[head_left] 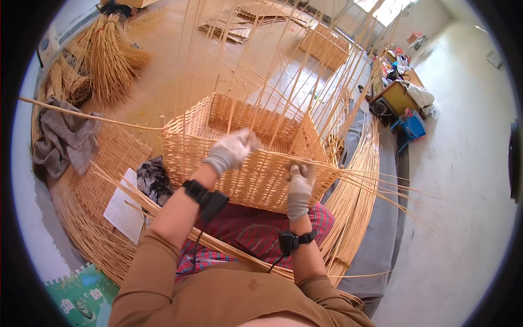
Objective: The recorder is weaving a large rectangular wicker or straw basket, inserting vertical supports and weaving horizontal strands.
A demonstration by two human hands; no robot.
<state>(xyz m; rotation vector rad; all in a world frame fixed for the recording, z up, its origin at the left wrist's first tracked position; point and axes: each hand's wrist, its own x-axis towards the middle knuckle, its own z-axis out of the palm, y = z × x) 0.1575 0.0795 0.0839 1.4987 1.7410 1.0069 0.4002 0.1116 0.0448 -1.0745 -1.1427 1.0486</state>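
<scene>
A rectangular wicker basket (229, 177) rests on my lap, its near wall toward me and tall thin upright stakes (265, 90) rising from its walls. My left hand (233, 150), in a whitish glove, is at the top edge of the near wall, left of its middle; its fingers are smeared by motion. Farther right, my gloved right hand (300, 185) grips the near wall just under the rim, thumb pointing up. Several loose weaving rods (376, 185) trail out past the basket's right corner. One thicker rod (92, 115) sticks out from the left corner.
Bundles of rods (111, 57) stand at the far left; more rods (354, 212) lie at my right. A grey cloth (65, 136) drapes over a woven panel (109, 169) beside a white paper (124, 207). Another basket (324, 48), a blue stool (412, 126) and a cluttered table (397, 101) stand farther off.
</scene>
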